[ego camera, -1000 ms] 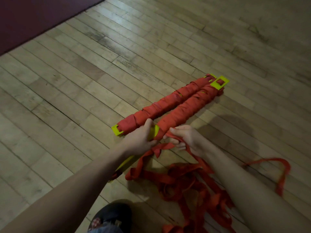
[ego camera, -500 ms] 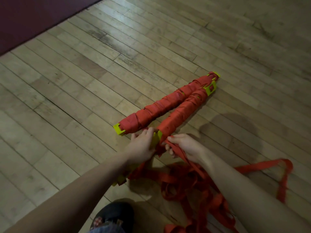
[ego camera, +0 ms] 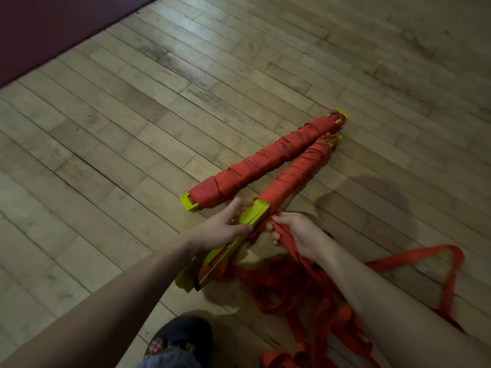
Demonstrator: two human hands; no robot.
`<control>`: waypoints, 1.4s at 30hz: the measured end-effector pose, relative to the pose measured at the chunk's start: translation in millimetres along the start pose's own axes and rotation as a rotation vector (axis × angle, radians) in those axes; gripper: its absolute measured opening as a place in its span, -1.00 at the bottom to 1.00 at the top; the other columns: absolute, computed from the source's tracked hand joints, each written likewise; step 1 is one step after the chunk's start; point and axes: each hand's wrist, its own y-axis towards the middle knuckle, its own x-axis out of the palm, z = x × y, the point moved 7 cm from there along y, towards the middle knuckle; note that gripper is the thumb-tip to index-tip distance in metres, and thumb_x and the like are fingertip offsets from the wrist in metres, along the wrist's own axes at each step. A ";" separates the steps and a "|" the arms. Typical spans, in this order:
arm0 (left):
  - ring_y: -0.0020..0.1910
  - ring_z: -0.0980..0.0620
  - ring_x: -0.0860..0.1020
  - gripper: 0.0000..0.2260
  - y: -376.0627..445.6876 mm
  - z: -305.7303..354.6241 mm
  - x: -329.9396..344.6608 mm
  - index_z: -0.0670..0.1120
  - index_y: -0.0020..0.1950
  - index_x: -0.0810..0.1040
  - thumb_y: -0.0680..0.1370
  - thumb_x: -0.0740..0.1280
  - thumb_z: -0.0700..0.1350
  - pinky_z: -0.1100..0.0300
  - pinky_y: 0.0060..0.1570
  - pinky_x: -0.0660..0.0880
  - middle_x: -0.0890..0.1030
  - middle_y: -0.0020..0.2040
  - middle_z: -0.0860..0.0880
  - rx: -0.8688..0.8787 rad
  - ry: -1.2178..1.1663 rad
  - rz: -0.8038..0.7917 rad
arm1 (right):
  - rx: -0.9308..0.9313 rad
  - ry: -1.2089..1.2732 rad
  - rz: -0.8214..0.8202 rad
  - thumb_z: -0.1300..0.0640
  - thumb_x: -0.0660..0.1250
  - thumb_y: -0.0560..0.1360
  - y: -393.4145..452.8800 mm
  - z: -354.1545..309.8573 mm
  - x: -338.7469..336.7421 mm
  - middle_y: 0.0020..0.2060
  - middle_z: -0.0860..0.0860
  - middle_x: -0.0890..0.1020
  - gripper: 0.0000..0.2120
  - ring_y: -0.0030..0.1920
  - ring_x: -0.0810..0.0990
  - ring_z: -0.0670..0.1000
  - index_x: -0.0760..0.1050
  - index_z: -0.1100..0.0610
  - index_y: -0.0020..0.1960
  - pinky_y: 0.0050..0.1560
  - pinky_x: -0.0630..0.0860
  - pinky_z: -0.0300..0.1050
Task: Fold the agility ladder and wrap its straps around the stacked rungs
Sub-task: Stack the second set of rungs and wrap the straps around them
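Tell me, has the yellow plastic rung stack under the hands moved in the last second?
Yes. The rung stack swung its near end right, away from the fully wrapped red bundle, opening a gap.

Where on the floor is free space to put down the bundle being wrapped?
Bare wooden floor lies left of the finished bundle, up to the dark red edge, and beyond both bundles. Crowded: loose straps right of the bundle being wrapped.

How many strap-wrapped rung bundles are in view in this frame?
2. One wrapped bundle lies on the floor to the left; a second bundle, partly wrapped, lies beside it, its bare near end held by the left hand. None seems hidden.
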 end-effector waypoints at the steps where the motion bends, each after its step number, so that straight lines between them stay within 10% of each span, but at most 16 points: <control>1: 0.20 0.03 0.45 -0.58 -1.4 -1.3 -1.3 0.19 0.35 0.27 0.53 0.32 0.03 0.10 0.25 0.38 0.43 0.24 0.02 -0.024 -0.019 -0.008 | 0.008 -0.011 -0.014 0.29 0.06 0.59 -0.7 -1.7 0.8 -0.42 0.03 0.51 -0.83 -0.54 0.43 -0.09 0.41 0.22 -0.08 -0.50 0.44 -0.23; 16: 0.15 -0.14 0.48 -0.42 2.4 8.1 -17.6 -0.02 0.35 0.23 0.44 0.38 0.10 0.00 0.10 0.36 0.44 0.19 -0.09 -0.052 0.795 0.274 | 0.185 -0.018 -0.293 0.01 0.13 0.49 -19.6 -2.4 20.2 -0.44 -0.05 0.42 -0.59 -0.60 0.25 -0.15 0.49 0.29 0.13 -0.49 0.37 -0.26; 28: 0.12 -0.03 0.52 -0.49 -4.6 -0.6 -19.1 0.00 0.38 0.33 0.48 0.39 0.07 0.14 0.11 0.46 0.54 0.19 -0.06 -0.064 0.348 0.246 | 0.164 0.005 -0.192 0.11 0.03 0.62 -14.4 2.6 13.3 -0.49 -0.06 0.41 -0.66 -0.64 0.21 -0.17 0.48 0.31 0.08 -0.54 0.33 -0.28; 36: 0.18 -0.08 0.44 -0.39 -10.3 18.4 -16.5 0.02 0.48 0.18 0.50 0.32 0.12 0.09 0.15 0.29 0.43 0.24 -0.05 0.066 0.768 0.410 | 0.150 -0.056 -0.174 0.10 0.09 0.62 -18.3 -4.5 18.0 -0.45 -0.01 0.45 -0.68 -0.57 0.35 -0.11 0.48 0.32 0.10 -0.42 0.47 -0.20; 42: 0.06 -0.07 0.45 -0.61 -7.4 14.7 -12.7 -0.05 0.26 0.45 0.52 0.31 0.12 0.09 0.05 0.34 0.38 0.12 -0.06 0.052 0.763 0.418 | 0.061 -0.111 -0.135 0.12 0.12 0.61 -16.0 -12.0 13.2 -0.44 0.02 0.47 -0.68 -0.57 0.37 -0.09 0.48 0.37 0.12 -0.42 0.47 -0.17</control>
